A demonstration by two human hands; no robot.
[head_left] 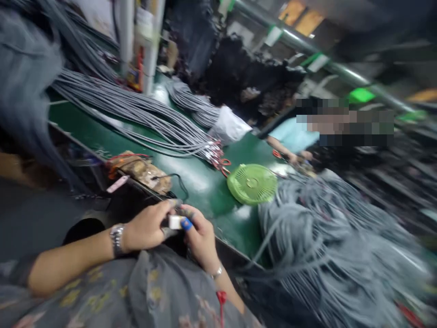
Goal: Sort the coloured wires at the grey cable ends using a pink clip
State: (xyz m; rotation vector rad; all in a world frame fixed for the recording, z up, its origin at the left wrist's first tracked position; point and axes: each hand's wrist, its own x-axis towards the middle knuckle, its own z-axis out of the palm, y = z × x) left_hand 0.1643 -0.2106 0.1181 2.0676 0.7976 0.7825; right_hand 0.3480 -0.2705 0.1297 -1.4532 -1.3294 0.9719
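Close to my lap, at the front edge of the green table, my hands meet around a small white block-like piece [175, 222]. My left hand [145, 228], with a metal watch at the wrist, has its fingers closed at the piece's left side. On the other side my right hand [202, 237] pinches it, its thumb wrapped in something blue. The fingertips have greyish coverings. Blur hides the exact kind of the piece and whether a cable runs from it.
Bundled grey cables [146, 118] lie along the green table [201, 182], their ends near red loops. A green plastic basket [252, 183] stands beside a large heap of grey cable [317, 237]. A brown lump [143, 173] sits at the edge. Across the table, a person works.
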